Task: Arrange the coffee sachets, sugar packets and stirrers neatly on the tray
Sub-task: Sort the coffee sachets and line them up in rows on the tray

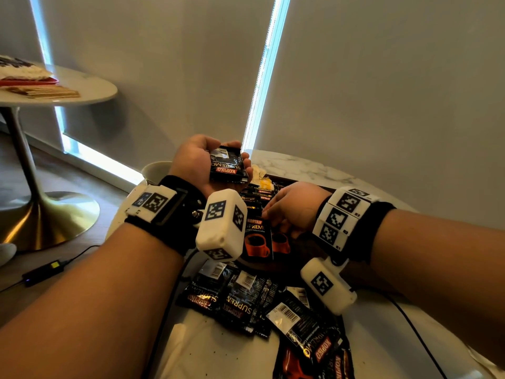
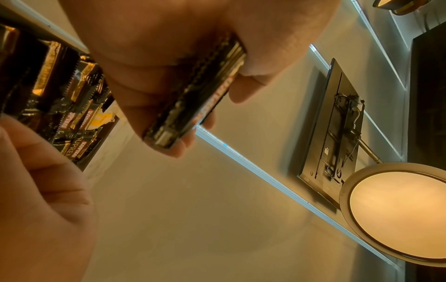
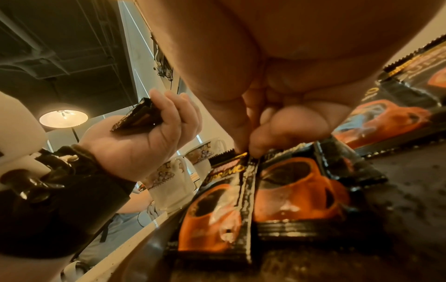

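Note:
My left hand (image 1: 216,162) is raised palm up and grips a stack of black coffee sachets (image 1: 228,165), seen edge-on in the left wrist view (image 2: 200,91) and from the right wrist (image 3: 137,118). My right hand (image 1: 289,209) is down on the dark tray (image 1: 308,250). Its thumb and forefinger pinch the top edge of a sachet with an orange cup print (image 3: 217,206), which lies beside another one (image 3: 296,190). More sachets (image 1: 259,195) lie at the tray's far end. Yellow and white sugar packets (image 1: 262,179) sit behind them. No stirrers are visible.
A loose heap of several sachets (image 1: 246,296) lies on the white marble table (image 1: 300,165) in front of the tray. Patterned cups (image 3: 173,183) stand left of the tray. A cable (image 1: 169,310) runs off the table's left edge. A second round table (image 1: 82,88) stands far left.

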The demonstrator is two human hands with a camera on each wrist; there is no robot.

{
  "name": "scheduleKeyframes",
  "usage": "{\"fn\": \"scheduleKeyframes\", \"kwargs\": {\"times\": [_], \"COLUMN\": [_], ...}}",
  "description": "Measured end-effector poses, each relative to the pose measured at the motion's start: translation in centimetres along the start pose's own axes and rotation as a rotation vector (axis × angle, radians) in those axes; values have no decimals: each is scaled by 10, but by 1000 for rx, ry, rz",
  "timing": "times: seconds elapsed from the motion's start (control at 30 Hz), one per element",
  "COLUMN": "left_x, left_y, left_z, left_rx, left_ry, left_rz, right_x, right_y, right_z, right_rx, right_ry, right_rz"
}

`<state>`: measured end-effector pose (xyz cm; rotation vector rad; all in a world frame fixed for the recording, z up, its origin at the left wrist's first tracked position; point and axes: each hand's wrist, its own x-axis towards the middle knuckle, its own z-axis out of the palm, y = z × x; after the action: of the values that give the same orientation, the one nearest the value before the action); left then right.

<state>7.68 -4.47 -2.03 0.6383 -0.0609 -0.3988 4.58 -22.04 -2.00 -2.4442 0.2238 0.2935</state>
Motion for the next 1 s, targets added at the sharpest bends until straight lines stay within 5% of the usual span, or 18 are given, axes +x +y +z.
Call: {"fn": "scheduleKeyframes", "kwargs": {"times": [0.73, 1.0], "left_x": [1, 8], "left_y": [-11, -14], "left_z": [1, -3], "left_rx": [203, 480], "left_ry": [-8, -12], "left_rz": [-23, -35], "right_x": [-21, -36], "right_y": [6, 20], "right_z": [-22, -25], "right_rx": [237, 335], "right_ry": [-33, 163], "right_rz": [-56, -380]}}
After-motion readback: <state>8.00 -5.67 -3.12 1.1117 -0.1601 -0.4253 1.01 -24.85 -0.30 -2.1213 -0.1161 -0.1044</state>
